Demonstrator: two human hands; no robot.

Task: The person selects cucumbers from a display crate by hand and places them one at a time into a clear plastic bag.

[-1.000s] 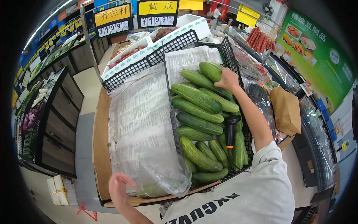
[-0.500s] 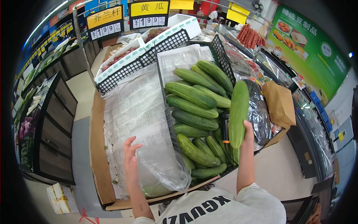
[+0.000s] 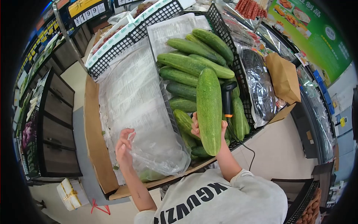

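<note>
My right hand (image 3: 222, 128) is wrapped round a large green cucumber (image 3: 209, 112), which it holds upright above the pile. Several more cucumbers (image 3: 182, 64) lie in a black crate behind and around it. My left hand (image 3: 124, 146) has its fingers bent and apart, with nothing seen in them. It is beside a clear plastic bag (image 3: 164, 155) lying on the paper-lined part of the stand. Something pale green (image 3: 149, 175) shows through the bag's near end. A black handheld device with an orange band (image 3: 228, 99) rests on the cucumbers, right of the held one.
A black mesh crate wall (image 3: 223, 33) edges the pile. Dark wrapped produce (image 3: 257, 84) and a brown paper bag (image 3: 282, 78) stand to the right. Price signs (image 3: 87, 11) hang at upper left. Cardboard (image 3: 97, 134) borders the stand's left side. A black cable (image 3: 246, 146) hangs over the front edge.
The cucumber in my right hand has moved left, over the pile, uncovering the black device. My left hand has shifted slightly left, its fingers more bent. The view has tilted down.
</note>
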